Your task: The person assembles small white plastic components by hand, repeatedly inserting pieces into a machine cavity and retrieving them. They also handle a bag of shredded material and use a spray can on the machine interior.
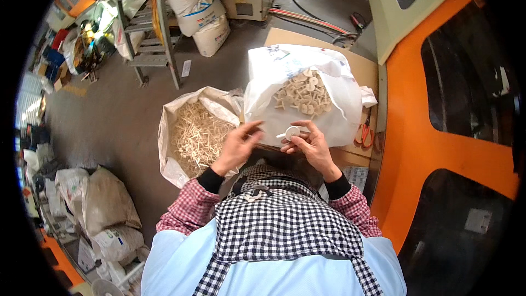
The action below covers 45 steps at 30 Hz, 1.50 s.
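Note:
My right hand [311,147] pinches a small pale plastic piece [292,132] with a round disc and a thin stem. Just left of it, my left hand [238,147] is slightly blurred, its fingers stretched out and apart with nothing visible in them. Both hands are at the near side of a white plastic bag [263,98], whose mouth gapes over a heap of similar disc-and-stem pieces [304,92]. Below and beside my left hand stands an open woven sack [166,131] full of thin cream-coloured plastic bits [198,136].
Red-handled scissors [364,134] lie right of the bag on a cardboard-topped table [356,66]. An orange machine [402,186] borders the right side. Stacked white sacks [200,11] and a metal step ladder [150,49] stand at the back left. More sacks [107,203] sit at left.

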### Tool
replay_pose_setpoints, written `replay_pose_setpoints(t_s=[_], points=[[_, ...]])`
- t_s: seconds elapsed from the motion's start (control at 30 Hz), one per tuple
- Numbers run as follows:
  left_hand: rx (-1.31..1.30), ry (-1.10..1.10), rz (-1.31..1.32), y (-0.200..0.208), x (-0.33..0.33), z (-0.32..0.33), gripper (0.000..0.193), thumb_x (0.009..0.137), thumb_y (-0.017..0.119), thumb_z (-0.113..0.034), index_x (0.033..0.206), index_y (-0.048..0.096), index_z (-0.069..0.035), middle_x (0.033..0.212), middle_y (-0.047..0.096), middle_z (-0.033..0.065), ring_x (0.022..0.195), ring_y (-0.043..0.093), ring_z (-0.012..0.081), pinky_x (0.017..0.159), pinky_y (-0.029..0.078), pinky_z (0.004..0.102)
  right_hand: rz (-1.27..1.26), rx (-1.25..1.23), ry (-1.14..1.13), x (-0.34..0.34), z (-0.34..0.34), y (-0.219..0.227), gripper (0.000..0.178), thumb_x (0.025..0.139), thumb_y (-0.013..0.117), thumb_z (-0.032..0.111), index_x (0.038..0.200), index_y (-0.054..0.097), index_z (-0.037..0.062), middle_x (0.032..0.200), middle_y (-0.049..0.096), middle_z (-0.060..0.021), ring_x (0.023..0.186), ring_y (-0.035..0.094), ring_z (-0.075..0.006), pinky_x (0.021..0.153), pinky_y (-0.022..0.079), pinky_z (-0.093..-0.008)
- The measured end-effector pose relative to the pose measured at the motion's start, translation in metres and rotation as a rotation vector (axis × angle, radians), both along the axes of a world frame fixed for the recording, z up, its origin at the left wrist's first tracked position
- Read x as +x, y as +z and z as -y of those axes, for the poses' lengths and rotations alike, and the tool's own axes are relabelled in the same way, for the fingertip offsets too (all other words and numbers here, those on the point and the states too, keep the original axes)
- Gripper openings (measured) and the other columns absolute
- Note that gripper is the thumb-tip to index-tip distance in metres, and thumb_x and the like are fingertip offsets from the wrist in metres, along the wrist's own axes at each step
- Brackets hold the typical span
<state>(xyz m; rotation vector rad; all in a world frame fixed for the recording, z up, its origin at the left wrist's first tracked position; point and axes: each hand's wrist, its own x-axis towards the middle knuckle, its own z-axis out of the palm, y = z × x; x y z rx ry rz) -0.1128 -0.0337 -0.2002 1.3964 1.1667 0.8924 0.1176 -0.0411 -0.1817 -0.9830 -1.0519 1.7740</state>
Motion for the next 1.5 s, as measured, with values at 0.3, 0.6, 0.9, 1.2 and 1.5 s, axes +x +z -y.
replay_pose_setpoints(t_s=[0.3, 0.6, 0.9, 1.2, 1.5], points=[[-0.189, -0.187, 0.206, 0.019, 0.078, -0.003, 0.021, 0.091, 0.054, -0.008, 0.108, 0.06, 0.002, 0.085, 0.062, 0.0024, 0.072, 0.055, 0.007, 0.062, 0.046, 0.0196, 0.667, 0.622, -0.352, 0.012, 0.03, 0.0, 0.046, 0.085, 0.058, 0.005, 0.127, 0.041, -0.0013, 0.096, 0.059, -0.0179, 0.076, 0.064, -0.0256, 0.063, 0.052, -0.0333], [0.621, -0.289, -0.158, 0.012, 0.121, -0.001, 0.019, 0.085, 0.053, 0.001, 0.103, 0.059, 0.001, 0.077, 0.06, 0.0134, 0.067, 0.061, 0.0259, 0.061, 0.049, 0.0301, 0.759, 0.541, -0.458, 0.036, 0.055, -0.027, 0.023, 0.086, 0.053, 0.006, 0.108, 0.054, 0.0001, 0.099, 0.058, -0.0152, 0.085, 0.06, -0.0266, 0.07, 0.051, -0.0353], [0.921, -0.605, -0.355, -0.007, 0.149, -0.003, 0.041, 0.067, 0.048, 0.01, 0.108, 0.052, 0.007, 0.089, 0.052, 0.0178, 0.087, 0.053, 0.0318, 0.08, 0.046, 0.0378, 0.752, 0.669, -0.687, 0.055, 0.063, -0.054, 0.012, 0.078, 0.059, 0.005, 0.089, 0.061, 0.0028, 0.081, 0.06, -0.0089, 0.072, 0.058, -0.0215, 0.066, 0.047, -0.0302], [0.272, -0.569, 0.032, -0.003, 0.17, -0.01, 0.018, 0.084, 0.055, 0.001, 0.101, 0.056, 0.004, 0.085, 0.061, 0.0122, 0.075, 0.062, 0.021, 0.069, 0.051, 0.0278, 0.952, 0.463, -0.478, 0.127, 0.079, -0.097, 0.027, 0.091, 0.046, 0.015, 0.112, 0.055, 0.0015, 0.108, 0.059, -0.0116, 0.097, 0.057, -0.0229, 0.082, 0.047, -0.0349], [-0.59, -0.22, 0.319, -0.04, 0.126, -0.019, 0.023, 0.091, 0.055, -0.014, 0.102, 0.054, 0.005, 0.092, 0.061, 0.012, 0.082, 0.06, 0.0166, 0.074, 0.051, 0.0278, 0.833, 0.318, -0.905, 0.183, 0.073, -0.182, 0.033, 0.092, 0.048, 0.022, 0.117, 0.052, 0.0013, 0.115, 0.056, -0.0135, 0.102, 0.055, -0.0237, 0.087, 0.044, -0.0355]])
